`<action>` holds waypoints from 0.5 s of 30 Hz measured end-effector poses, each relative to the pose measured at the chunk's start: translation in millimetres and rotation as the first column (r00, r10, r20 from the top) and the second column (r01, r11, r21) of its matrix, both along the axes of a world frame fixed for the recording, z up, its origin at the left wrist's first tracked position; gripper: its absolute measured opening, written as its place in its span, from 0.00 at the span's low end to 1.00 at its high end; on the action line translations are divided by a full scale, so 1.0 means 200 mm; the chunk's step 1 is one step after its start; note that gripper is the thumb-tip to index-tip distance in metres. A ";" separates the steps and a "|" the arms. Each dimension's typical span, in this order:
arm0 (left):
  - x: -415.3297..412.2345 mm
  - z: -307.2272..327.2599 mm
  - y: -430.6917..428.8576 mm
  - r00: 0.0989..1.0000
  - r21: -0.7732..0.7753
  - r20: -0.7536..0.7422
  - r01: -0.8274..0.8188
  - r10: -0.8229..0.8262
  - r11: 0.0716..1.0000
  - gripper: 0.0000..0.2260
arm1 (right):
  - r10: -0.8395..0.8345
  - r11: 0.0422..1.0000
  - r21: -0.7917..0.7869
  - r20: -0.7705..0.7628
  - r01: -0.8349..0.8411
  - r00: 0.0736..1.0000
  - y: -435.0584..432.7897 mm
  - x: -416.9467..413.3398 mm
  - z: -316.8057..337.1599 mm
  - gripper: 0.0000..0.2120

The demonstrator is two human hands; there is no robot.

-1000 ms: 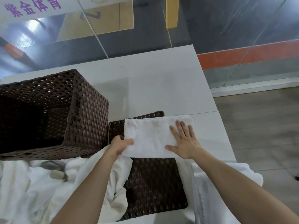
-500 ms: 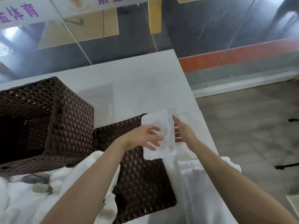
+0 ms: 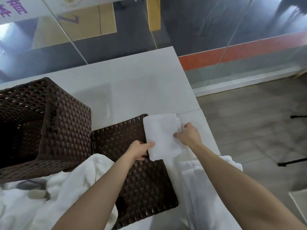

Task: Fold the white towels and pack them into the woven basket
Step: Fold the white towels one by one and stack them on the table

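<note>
Left thumb lies on top of the near-left corner and the other fingers tuck under it, so the left hand [image 3: 140, 151] pinches the folded towel [image 3: 161, 135]. Right hand [image 3: 189, 135] has its fingers curled around the towel's right edge, at the layered side. The towel is a compact white rectangle lying flat, half on the flat woven panel [image 3: 132, 176] and half on the white table [image 3: 132, 83].

Judgement: light, soft and limp, not fragile. The layers will splay or sag if it's lifted by one corner. Best hold is both short edges at once, fingers under and thumbs on top, with the stacked edges kept pressed together.

The woven basket [image 3: 66, 127] stands open to the left, just beside the panel, and nothing shows inside its dark interior. Loose towels [image 3: 79, 180] are heaped near left. One more towel [image 3: 204, 176] lies near right, partly folded.
</note>
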State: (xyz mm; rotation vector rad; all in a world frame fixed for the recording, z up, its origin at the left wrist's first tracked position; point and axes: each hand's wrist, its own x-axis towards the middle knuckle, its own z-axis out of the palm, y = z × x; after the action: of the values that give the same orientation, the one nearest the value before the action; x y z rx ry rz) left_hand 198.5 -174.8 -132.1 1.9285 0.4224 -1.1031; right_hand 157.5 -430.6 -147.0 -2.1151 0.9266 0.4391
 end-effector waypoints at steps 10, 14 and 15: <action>0.00 0.11 -0.22 0.971 -0.124 -0.146 -0.208 0.189 0.970 0.23 | 0.439 0.894 -0.307 0.447 -0.327 0.780 0.05 -0.21 0.17 0.29; 0.04 0.20 -0.27 0.959 -0.175 -0.161 -0.261 0.234 0.949 0.16 | 0.744 0.655 -0.542 0.342 -0.527 0.574 0.10 -0.34 0.22 0.43; 0.05 0.23 -0.28 0.957 -0.183 -0.174 -0.264 0.233 0.947 0.18 | 0.784 0.598 -0.579 0.278 -0.555 0.555 0.13 -0.35 0.21 0.45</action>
State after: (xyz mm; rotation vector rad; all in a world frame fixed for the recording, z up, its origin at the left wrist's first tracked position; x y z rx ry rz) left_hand 208.9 -230.0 -85.5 1.5703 0.5950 -1.0827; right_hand 88.3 -405.4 -104.8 -2.7784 -0.2219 0.0018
